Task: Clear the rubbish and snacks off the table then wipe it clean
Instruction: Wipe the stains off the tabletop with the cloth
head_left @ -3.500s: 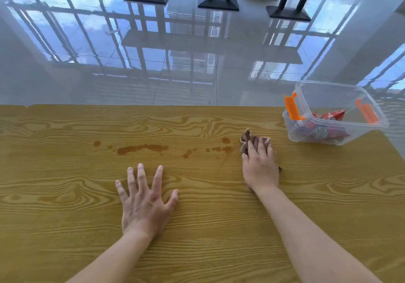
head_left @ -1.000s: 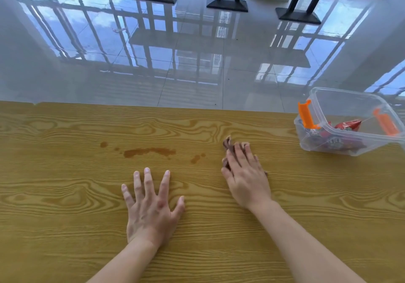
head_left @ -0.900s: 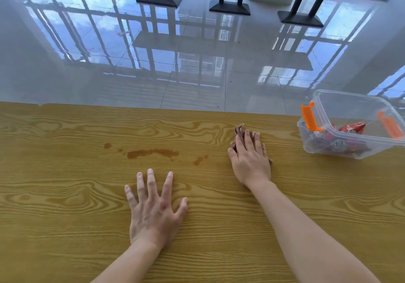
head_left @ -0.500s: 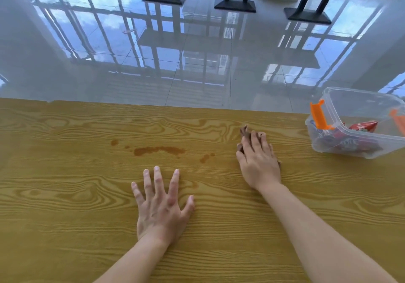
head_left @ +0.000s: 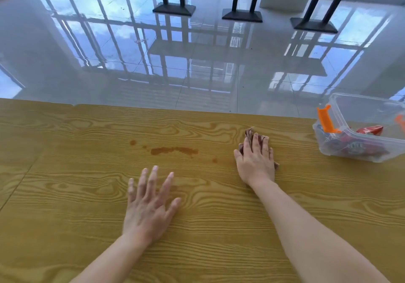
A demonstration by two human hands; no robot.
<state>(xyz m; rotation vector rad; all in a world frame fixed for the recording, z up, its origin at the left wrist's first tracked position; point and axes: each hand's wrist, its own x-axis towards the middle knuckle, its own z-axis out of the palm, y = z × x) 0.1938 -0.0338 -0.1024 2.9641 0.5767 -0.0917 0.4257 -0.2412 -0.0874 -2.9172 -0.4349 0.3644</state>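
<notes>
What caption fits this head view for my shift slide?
Right hand presses a cloth on the wooden table beside a brown spill; left hand lies flat; snacks in clear bin.

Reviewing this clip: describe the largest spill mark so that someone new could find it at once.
On the wooden table, look beyond the left hand lying flat, and left of the right hand pressing the brown cloth. There lies the brown streak. Unlike the small drops at either end, it is long and runs sideways.
</notes>
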